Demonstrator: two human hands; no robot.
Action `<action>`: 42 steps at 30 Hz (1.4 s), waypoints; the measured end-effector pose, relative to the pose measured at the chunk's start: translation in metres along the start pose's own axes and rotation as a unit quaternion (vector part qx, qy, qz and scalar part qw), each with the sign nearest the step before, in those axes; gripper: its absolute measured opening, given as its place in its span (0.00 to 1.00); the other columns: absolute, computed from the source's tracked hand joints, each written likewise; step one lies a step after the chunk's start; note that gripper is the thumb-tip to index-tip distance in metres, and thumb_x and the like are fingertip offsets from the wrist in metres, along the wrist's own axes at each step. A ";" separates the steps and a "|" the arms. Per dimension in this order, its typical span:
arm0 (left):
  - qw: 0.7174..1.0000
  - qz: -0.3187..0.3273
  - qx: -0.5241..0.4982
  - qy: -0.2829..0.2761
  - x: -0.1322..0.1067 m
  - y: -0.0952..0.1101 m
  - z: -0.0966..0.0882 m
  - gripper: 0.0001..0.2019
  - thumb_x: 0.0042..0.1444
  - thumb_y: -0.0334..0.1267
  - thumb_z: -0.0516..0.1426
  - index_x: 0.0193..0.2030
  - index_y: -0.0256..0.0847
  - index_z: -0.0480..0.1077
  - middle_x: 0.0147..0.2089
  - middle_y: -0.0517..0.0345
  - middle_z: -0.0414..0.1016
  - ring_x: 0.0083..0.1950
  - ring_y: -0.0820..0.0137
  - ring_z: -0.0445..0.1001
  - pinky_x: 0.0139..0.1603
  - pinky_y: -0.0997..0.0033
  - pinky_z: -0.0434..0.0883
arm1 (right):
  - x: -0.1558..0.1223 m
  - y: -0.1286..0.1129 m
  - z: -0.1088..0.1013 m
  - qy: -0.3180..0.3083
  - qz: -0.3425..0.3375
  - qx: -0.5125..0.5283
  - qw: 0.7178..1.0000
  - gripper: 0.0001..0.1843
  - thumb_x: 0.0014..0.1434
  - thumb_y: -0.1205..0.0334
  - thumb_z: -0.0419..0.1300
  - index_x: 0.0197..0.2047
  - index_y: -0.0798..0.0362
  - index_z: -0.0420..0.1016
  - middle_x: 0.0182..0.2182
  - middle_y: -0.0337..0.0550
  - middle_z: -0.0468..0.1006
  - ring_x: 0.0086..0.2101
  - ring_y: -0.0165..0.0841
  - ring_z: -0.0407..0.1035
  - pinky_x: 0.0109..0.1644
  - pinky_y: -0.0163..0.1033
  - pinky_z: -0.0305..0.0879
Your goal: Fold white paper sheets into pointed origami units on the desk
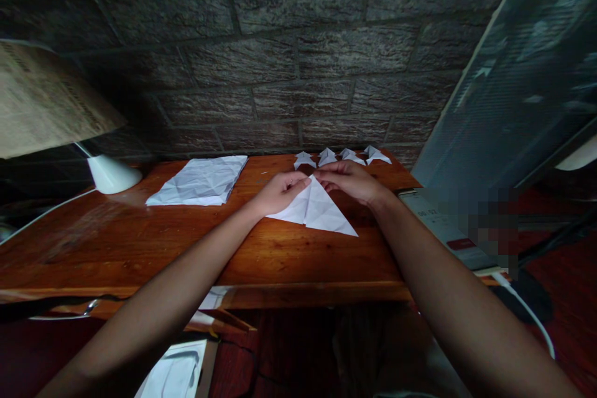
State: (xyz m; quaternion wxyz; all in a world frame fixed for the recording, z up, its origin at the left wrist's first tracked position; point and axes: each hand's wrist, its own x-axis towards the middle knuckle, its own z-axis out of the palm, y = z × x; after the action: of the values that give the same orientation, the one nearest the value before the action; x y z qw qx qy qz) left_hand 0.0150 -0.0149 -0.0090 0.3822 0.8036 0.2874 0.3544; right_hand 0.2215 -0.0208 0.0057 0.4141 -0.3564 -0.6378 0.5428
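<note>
Nearest the camera, stretches a bare left forearm [177,292] in from the lower left and a bare right forearm [448,286] in from the lower right, toward the middle of a wooden table [303,264]. Clamps the left hand [282,191] on a folded white paper triangle [326,211], with the thumb on top, close to the peak and over the left slope. Pinches at the same peak with the right hand [349,180], thumb and fingers drawn together just beside the left thumb. Cannot tell how the hidden fingers lie underneath. Holds the triangle right of the tabletop's middle, with the peak toward the stone-block wall [298,62] and the wide edge toward the camera; shows a crease from peak to edge.

Beyond the hands, has four small folded paper pieces [375,155] in a row along the far edge. To the left, well apart from the triangle, has a stack of creased white sheets [200,180] lying flat. Farther left, has a lamp with a white base [112,177] and a brown shade [51,99]. Beside the right forearm, shows a flat device [433,230] with digits on its screen, partly pixelated, and near it a white cable [527,305].
</note>
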 end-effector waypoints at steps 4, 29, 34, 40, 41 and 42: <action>1.000 -0.006 -0.009 -0.008 0.000 0.000 0.001 0.23 0.60 0.57 0.54 0.33 0.36 0.71 0.29 0.59 0.71 0.31 0.73 0.66 0.32 0.74 0.64 | 0.001 -0.002 0.000 -0.010 -0.026 -0.051 0.998 0.15 0.48 0.50 0.69 0.32 0.54 0.81 0.26 0.38 0.78 0.28 0.28 0.68 0.35 0.35 0.64; 0.998 -0.005 0.052 0.031 0.000 -0.001 -0.002 0.22 0.62 0.55 0.52 0.28 0.37 0.69 0.22 0.63 0.63 0.25 0.76 0.58 0.25 0.75 0.54 | -0.002 -0.003 0.001 -0.031 0.006 0.000 1.000 0.14 0.43 0.62 0.73 0.37 0.52 0.83 0.34 0.40 0.83 0.36 0.30 0.75 0.47 0.39 0.70; 0.997 -0.008 0.069 0.043 0.000 -0.004 -0.001 0.22 0.62 0.54 0.53 0.29 0.37 0.70 0.23 0.62 0.65 0.25 0.75 0.60 0.25 0.75 0.55 | 0.001 0.002 0.002 -0.012 0.030 0.036 0.999 0.17 0.41 0.65 0.74 0.37 0.52 0.82 0.33 0.41 0.84 0.33 0.29 0.75 0.43 0.37 0.72; 0.995 0.000 0.084 0.049 -0.001 -0.005 0.000 0.21 0.62 0.53 0.52 0.31 0.36 0.72 0.25 0.61 0.67 0.26 0.75 0.60 0.27 0.75 0.57 | 0.001 0.003 0.001 -0.008 0.053 0.028 0.998 0.18 0.41 0.65 0.75 0.38 0.52 0.81 0.32 0.41 0.84 0.32 0.29 0.75 0.38 0.35 0.72; 0.995 0.002 0.087 0.049 -0.001 -0.004 0.000 0.21 0.63 0.53 0.52 0.31 0.36 0.72 0.25 0.61 0.68 0.27 0.75 0.61 0.27 0.75 0.58 | 0.002 0.003 0.001 -0.004 0.055 0.028 0.998 0.19 0.41 0.66 0.75 0.39 0.53 0.81 0.32 0.41 0.84 0.31 0.29 0.75 0.38 0.35 0.72; 0.995 0.004 0.089 0.050 -0.001 -0.004 0.000 0.21 0.63 0.53 0.52 0.31 0.36 0.72 0.25 0.61 0.68 0.27 0.75 0.61 0.28 0.75 0.58 | 0.002 0.004 0.001 0.000 0.058 0.028 0.998 0.19 0.41 0.66 0.75 0.39 0.53 0.81 0.31 0.41 0.84 0.31 0.29 0.75 0.37 0.35 0.71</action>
State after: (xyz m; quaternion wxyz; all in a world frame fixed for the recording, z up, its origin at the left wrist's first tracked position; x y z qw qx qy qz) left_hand 0.0134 -0.0136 -0.0121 0.2930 0.8167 0.3335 0.3688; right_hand 0.2199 -0.0190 0.0021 0.3916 -0.3809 -0.6012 0.5832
